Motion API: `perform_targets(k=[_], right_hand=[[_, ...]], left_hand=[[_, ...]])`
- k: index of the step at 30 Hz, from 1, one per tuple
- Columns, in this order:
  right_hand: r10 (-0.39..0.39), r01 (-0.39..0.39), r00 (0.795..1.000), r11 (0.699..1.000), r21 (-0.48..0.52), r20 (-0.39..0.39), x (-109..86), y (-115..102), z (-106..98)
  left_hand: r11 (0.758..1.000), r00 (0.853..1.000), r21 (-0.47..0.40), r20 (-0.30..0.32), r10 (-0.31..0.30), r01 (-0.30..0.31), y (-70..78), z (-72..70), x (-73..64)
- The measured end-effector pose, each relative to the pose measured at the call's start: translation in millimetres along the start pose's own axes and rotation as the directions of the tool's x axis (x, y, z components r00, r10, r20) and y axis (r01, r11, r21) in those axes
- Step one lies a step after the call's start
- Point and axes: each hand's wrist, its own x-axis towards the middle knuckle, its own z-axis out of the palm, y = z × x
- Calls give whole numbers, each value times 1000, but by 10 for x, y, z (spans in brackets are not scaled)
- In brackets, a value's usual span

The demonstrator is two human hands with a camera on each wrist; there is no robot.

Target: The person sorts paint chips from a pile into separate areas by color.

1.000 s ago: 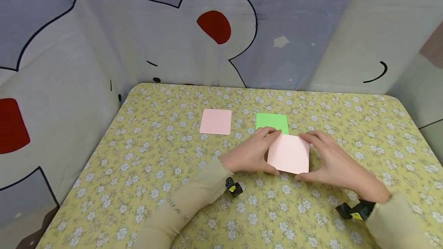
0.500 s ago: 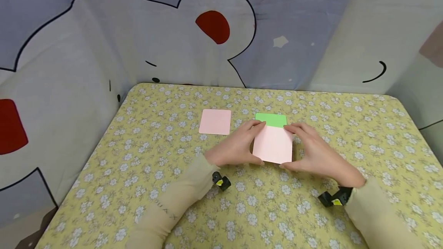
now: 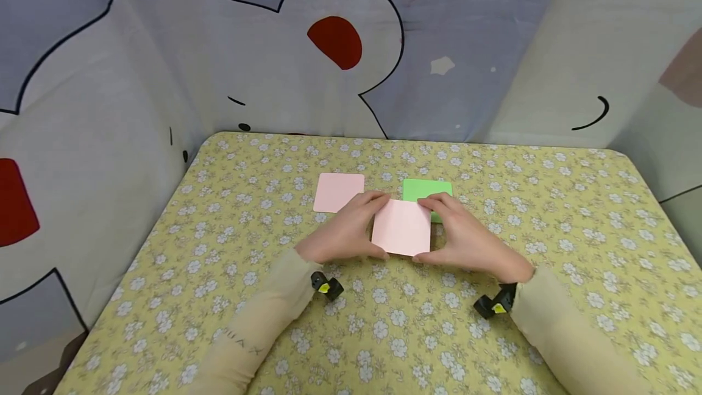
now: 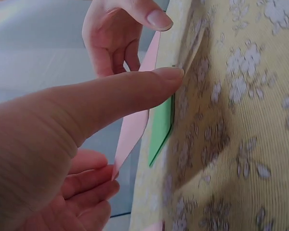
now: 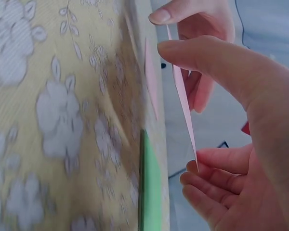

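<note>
A thin square pink card [image 3: 402, 228] is held level above the table between both hands. My left hand [image 3: 351, 228] grips its left corners, thumb at the near one and fingers at the far one. The right hand [image 3: 466, 233] grips the right corners the same way. In both wrist views the card hangs clear of the cloth. A green stack of cards [image 3: 419, 188] lies behind and to the right, partly covered by the card and right hand. Another pink card [image 3: 336, 191] lies flat behind my left hand.
A yellow flowered cloth [image 3: 384, 334] covers the table. Curtains [image 3: 466, 47] with cartoon prints hang along its back and sides. Black wrist cameras [image 3: 327, 286] are strapped on both wrists.
Both hands have carried the held pink card leftward, from in front of the green stack toward the gap between it and the other pink card. The cards on the table stay put.
</note>
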Motion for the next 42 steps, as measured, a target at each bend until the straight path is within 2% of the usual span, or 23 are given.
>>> perform_targets(k=[11,17,24,32,38,42], right_hand=[[-12,11,1000,999,50,18,345,-106,269],[-4,3,999,999,54,35,562,-127,384],[-34,32,999,997,72,17,867,-174,404],[-32,31,999,999,42,14,1241,-224,380],[14,-15,999,999,30,49,1402,-217,405],[25,-27,997,999,34,78,1445,-172,461]], left_hand=[[997,997,-1,-8,-73,73,-262,-143,-163],[996,997,-28,-18,-81,81,-438,-247,-204],[995,994,0,-45,-102,102,-607,-457,-156],[981,981,-3,-26,-194,194,-826,-667,-40],[973,974,-46,-2,-228,228,-969,-689,52],[969,969,-41,36,-243,244,-1015,-667,71]])
